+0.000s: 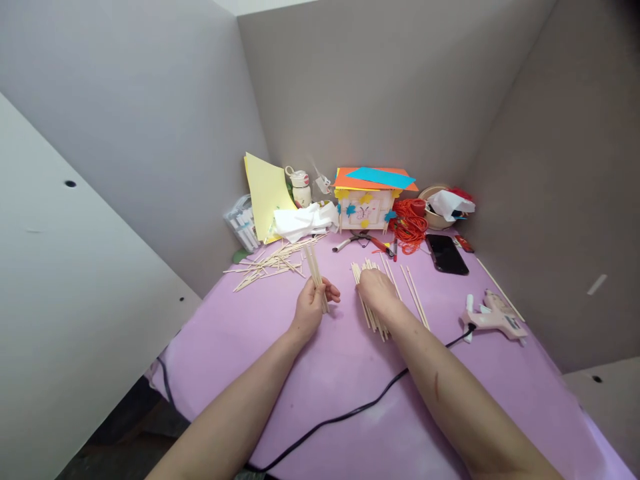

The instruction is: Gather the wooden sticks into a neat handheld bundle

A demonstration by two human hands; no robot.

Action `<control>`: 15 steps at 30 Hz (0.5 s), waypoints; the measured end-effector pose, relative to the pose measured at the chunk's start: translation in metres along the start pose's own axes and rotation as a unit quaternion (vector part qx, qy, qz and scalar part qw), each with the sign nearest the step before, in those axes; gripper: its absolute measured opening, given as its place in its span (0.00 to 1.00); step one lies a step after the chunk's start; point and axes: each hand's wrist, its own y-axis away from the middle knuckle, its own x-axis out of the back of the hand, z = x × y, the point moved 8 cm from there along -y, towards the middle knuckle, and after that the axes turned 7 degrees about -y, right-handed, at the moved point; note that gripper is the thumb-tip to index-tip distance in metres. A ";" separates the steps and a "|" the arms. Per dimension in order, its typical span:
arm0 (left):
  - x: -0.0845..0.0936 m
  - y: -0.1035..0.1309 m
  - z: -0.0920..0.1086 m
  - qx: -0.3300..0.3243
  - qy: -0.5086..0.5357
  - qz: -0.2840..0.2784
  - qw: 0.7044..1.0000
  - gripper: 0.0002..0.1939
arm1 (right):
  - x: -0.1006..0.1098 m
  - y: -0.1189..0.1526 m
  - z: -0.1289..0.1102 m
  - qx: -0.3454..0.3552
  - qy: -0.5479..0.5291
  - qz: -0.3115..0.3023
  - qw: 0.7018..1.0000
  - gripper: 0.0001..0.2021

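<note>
Several thin pale sticks (313, 265) stand nearly upright in my left hand (313, 303), pinched between thumb and palm with the other fingers partly spread. My right hand (375, 289) is over a bundle of similar sticks (371, 319) lying on the purple table cover; its fingers are curled down and their tips are hidden, so what they grip cannot be made out. Just right of that bundle, a few separate sticks (415, 297) lie side by side. A loose, crossed pile of sticks (270, 265) is at the back left.
A decorated box (367, 210) with coloured paper on top stands at the back, pliers (375, 243) before it. Red cord (411, 225), a phone (447, 254) and a glue gun (495, 319) are to the right. A black cable (345, 417) crosses the purple cover (320, 380).
</note>
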 end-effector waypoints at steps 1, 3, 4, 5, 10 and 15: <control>0.000 0.000 0.000 0.001 0.003 -0.005 1.000 0.17 | -0.002 -0.001 0.000 -0.003 0.001 -0.004 1.000 0.14; -0.001 0.000 0.000 0.000 0.008 -0.015 1.000 0.16 | -0.005 -0.003 0.001 -0.008 0.002 -0.011 1.000 0.14; -0.002 0.000 0.000 0.000 0.008 -0.019 1.000 0.16 | -0.006 -0.003 0.001 -0.010 0.002 -0.014 1.000 0.14; -0.002 0.000 0.000 0.001 0.009 -0.022 1.000 0.16 | -0.006 -0.004 0.002 -0.012 0.003 -0.016 1.000 0.13; -0.004 0.000 0.000 0.003 0.020 -0.031 0.999 0.16 | -0.005 -0.003 0.003 -0.003 0.003 -0.010 1.000 0.15; -0.004 0.001 0.001 0.004 0.025 -0.041 0.999 0.16 | 0.000 0.000 0.003 -0.003 -0.007 -0.001 1.000 0.14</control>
